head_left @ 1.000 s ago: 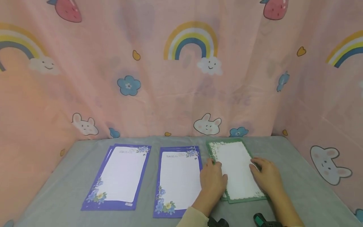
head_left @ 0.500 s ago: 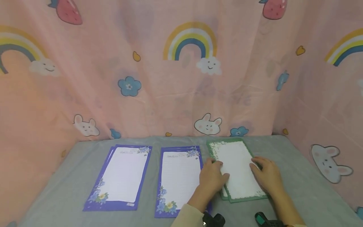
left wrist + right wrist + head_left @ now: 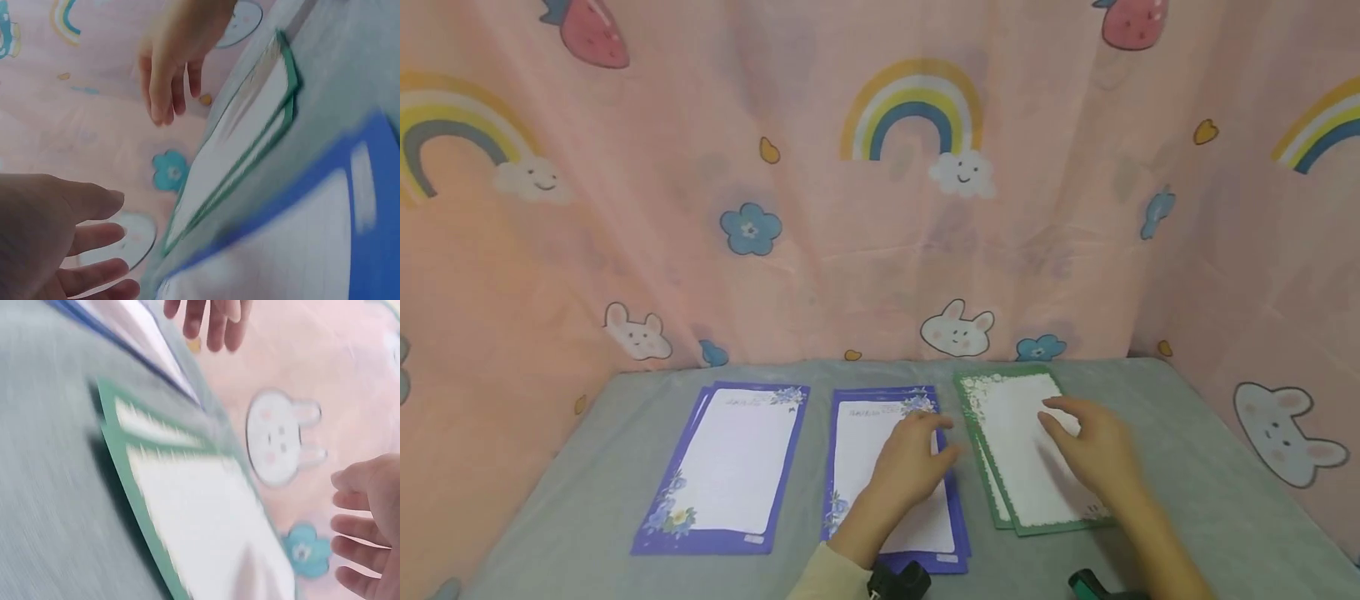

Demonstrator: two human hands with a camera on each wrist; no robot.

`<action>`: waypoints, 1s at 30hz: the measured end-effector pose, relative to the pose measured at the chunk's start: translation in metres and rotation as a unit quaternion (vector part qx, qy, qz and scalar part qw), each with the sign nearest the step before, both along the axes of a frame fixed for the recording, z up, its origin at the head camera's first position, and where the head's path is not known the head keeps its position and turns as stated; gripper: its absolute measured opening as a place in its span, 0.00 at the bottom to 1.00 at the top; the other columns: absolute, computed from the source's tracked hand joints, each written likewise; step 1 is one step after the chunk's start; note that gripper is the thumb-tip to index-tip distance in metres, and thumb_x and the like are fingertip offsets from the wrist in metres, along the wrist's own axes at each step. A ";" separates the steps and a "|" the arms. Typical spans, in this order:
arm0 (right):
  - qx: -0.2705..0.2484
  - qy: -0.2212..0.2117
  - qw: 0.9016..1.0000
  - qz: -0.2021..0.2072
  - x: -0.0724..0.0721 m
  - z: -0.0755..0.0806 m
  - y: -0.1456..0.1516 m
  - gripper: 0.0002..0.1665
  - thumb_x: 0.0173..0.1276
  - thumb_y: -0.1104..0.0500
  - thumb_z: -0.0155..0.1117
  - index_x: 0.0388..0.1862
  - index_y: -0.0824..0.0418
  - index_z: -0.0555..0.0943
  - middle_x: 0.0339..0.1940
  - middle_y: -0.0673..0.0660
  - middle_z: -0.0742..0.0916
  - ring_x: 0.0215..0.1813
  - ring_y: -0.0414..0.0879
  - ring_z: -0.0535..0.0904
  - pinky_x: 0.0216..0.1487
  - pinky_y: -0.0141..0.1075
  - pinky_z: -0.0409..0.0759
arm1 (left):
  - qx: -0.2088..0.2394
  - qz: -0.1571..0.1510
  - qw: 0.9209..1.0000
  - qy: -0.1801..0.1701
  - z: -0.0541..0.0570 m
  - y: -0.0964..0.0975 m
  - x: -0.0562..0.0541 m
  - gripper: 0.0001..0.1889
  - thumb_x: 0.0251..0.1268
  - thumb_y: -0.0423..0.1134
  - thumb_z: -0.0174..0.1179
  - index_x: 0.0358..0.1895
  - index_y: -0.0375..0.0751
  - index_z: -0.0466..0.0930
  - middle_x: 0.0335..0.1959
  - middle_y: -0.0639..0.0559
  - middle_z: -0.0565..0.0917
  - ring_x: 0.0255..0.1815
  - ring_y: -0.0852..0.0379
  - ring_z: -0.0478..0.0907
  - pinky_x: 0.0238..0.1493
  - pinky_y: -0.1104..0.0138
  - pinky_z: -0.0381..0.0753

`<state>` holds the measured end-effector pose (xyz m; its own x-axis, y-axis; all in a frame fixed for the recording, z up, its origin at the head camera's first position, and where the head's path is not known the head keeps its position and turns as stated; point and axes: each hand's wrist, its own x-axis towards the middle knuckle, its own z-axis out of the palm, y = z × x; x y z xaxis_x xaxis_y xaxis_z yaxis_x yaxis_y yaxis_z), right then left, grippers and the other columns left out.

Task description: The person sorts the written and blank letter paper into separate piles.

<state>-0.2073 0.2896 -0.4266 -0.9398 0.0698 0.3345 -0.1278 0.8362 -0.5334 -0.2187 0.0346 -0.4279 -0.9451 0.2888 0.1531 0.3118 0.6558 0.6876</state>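
Two green-bordered sheets of letter paper (image 3: 1011, 467) lie overlapped at the right of the head view, the upper one shifted to the right. My right hand (image 3: 1097, 454) hovers over their right side, fingers loosely bent, holding nothing. My left hand (image 3: 912, 458) is raised above the middle purple-bordered letter paper (image 3: 917, 533) and hides part of it. In the left wrist view, the left hand's fingers (image 3: 103, 240) are spread apart with nothing between them. The right wrist view shows the right hand (image 3: 369, 519) in the air, apart from the green sheets (image 3: 206, 512).
Another overlapped set of purple-bordered letter paper (image 3: 722, 467) with printed flowers lies at the left. All sheets lie on a grey cloth-covered table (image 3: 580, 492). A pink patterned curtain (image 3: 820, 292) stands behind and at both sides.
My left hand has left the green sheets' left edge and moved left over the middle purple paper. The right hand has lifted off their right edge. The green sheets lie almost unchanged.
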 end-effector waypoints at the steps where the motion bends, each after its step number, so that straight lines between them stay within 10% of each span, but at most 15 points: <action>1: -0.006 0.000 1.000 0.007 0.000 0.002 -0.007 0.23 0.74 0.50 0.63 0.59 0.63 0.83 0.59 0.72 0.85 0.58 0.69 0.81 0.55 0.65 0.78 | -0.003 0.004 1.000 0.003 0.000 -0.009 0.000 0.18 0.68 0.46 0.64 0.57 0.45 0.84 0.59 0.45 0.82 0.64 0.45 0.79 0.64 0.51 0.78; 13: -0.061 -0.026 0.992 0.104 0.007 -0.004 -0.077 0.18 0.71 0.54 0.67 0.57 0.59 0.85 0.53 0.62 0.89 0.51 0.62 0.87 0.56 0.56 0.82 | -0.027 0.067 0.997 0.033 -0.020 -0.109 0.006 0.16 0.67 0.41 0.64 0.55 0.40 0.83 0.59 0.41 0.82 0.63 0.39 0.78 0.64 0.45 0.77; 22: -0.048 -0.061 0.991 0.107 0.011 -0.032 -0.106 0.24 0.68 0.54 0.69 0.61 0.61 0.82 0.58 0.62 0.87 0.64 0.62 0.80 0.66 0.58 0.76 | -0.056 0.076 0.995 0.020 -0.031 -0.126 0.012 0.20 0.64 0.42 0.67 0.58 0.41 0.82 0.61 0.40 0.82 0.66 0.37 0.76 0.68 0.43 0.73; 30: -0.028 -0.010 0.996 0.086 0.013 -0.047 -0.115 0.23 0.64 0.58 0.72 0.58 0.62 0.83 0.57 0.61 0.88 0.62 0.62 0.81 0.64 0.58 0.76 | -0.049 0.066 0.996 0.019 -0.035 -0.129 0.011 0.22 0.64 0.42 0.67 0.60 0.41 0.81 0.63 0.40 0.81 0.68 0.37 0.74 0.70 0.43 0.70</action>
